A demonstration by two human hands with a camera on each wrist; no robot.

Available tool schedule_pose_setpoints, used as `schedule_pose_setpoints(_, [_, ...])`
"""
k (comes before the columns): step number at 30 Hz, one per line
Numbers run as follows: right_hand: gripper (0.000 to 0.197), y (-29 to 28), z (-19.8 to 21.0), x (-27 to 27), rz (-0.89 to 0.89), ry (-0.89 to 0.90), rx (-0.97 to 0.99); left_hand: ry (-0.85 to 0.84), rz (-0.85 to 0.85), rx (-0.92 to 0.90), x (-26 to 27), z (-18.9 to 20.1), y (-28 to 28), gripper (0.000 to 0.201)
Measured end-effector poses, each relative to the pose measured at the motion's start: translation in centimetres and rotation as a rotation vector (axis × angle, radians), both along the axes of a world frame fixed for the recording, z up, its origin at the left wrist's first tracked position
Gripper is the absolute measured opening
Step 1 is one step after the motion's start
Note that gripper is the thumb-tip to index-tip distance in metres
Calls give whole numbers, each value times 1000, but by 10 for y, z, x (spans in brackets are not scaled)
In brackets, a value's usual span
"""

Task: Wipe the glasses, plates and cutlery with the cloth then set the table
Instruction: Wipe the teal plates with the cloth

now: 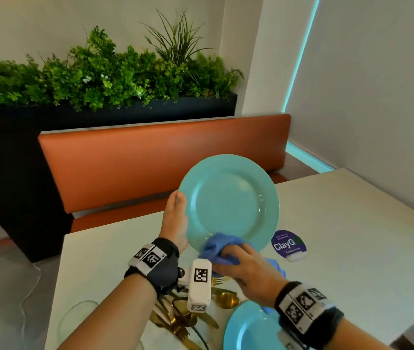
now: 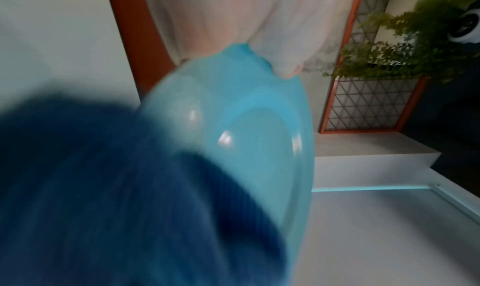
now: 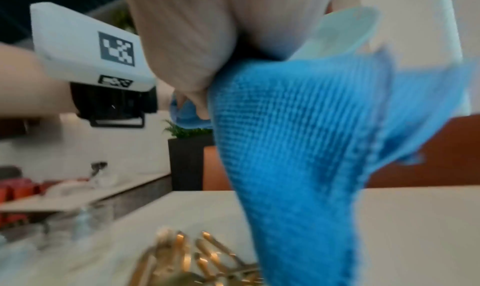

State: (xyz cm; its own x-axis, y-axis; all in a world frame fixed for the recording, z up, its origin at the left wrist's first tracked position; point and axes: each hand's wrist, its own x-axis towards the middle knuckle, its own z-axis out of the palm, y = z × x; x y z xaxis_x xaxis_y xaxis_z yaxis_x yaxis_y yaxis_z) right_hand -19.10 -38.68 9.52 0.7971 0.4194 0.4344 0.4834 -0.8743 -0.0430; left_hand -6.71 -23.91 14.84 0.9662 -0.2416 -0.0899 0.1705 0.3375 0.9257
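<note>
The left grip (image 1: 175, 218) clasps the left rim of a teal plate (image 1: 228, 200), holding it tilted up above the table (image 1: 352, 223). The right grip (image 1: 246, 269) is bunched around a blue cloth (image 1: 219, 247), pressing it to the plate's lower edge; a loose tail hangs below that hand. Under both grips lies gold cutlery (image 1: 185, 317). Beside it, below the right wrist, sits a 2nd teal plate (image 1: 249, 329). Below the left forearm stands a clear glass (image 1: 74, 322).
</note>
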Motion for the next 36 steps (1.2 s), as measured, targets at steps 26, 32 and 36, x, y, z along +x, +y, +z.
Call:
schedule_pose_setpoints(26, [31, -29, 12, -14, -262, 346, 277, -188, -185, 136, -26, 1, 22, 28])
schedule_pose_setpoints(32, [52, -32, 56, 26, -604, 28, 511, -211, -290, 184, -44, -2, 6, 25])
schedule_pose_setpoints(36, [57, 19, 40, 22, -362, 113, 506, -153, -298, 131, -55, -6, -9, 29])
